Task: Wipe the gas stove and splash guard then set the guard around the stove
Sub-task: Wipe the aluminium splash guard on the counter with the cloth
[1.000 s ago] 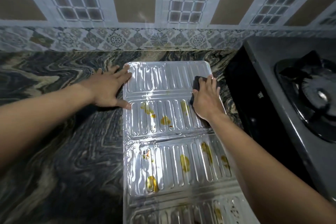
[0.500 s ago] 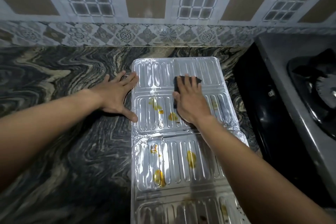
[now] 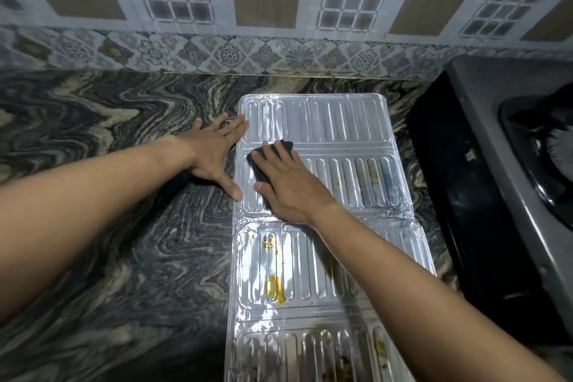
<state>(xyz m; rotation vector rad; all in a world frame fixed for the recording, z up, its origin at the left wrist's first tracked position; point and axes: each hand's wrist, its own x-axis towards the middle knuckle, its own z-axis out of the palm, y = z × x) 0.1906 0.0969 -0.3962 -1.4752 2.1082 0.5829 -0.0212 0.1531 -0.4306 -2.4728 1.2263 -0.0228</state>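
Observation:
The ribbed silver splash guard (image 3: 338,121) lies flat and unfolded on the marbled countertop (image 3: 117,226), running from the wall towards me. Yellow-brown grease spots sit on its nearer panels. My right hand (image 3: 288,183) presses a dark cloth (image 3: 283,146) onto the left part of the second panel. My left hand (image 3: 214,155) lies flat, fingers spread, on the counter with fingertips and thumb touching the guard's left edge. The dark gas stove (image 3: 483,133) stands at the right, with its burner (image 3: 545,152) partly in view.
A patterned tiled wall (image 3: 266,3) rises just behind the guard's far end. A narrow strip of counter separates the guard from the stove's black side.
My right hand has slid the cloth leftwards across the second panel, from its right side to its left. The yellow spots there have faded. The left hand stays at the guard's edge.

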